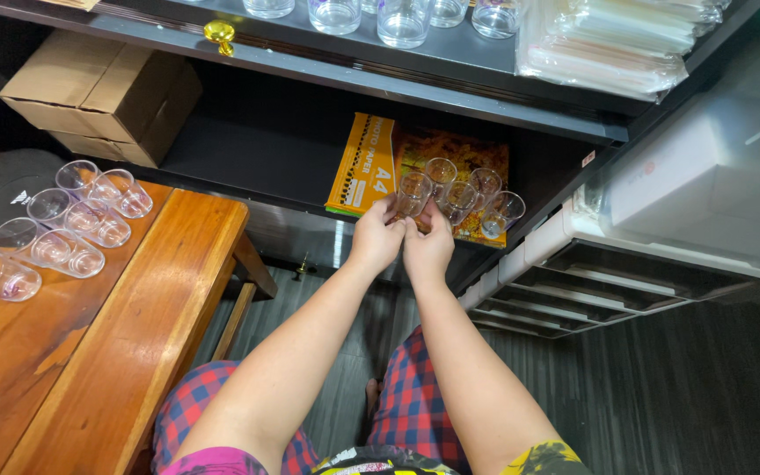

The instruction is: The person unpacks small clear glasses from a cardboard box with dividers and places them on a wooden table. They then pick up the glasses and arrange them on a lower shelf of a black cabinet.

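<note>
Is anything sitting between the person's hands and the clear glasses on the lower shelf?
Nothing visible. The left hand and right hand already touch the nearest clear glass in the cluster of glasses on the orange paper pack.

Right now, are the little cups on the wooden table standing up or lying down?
Lying down: the clear cups rest on their sides on the wooden table, open mouths showing.

Five clear glasses [459,193] stand just beyond the hands; eight more lie on the table [178,290] to their left — two cardboard boxes [98,92] above those.
</note>
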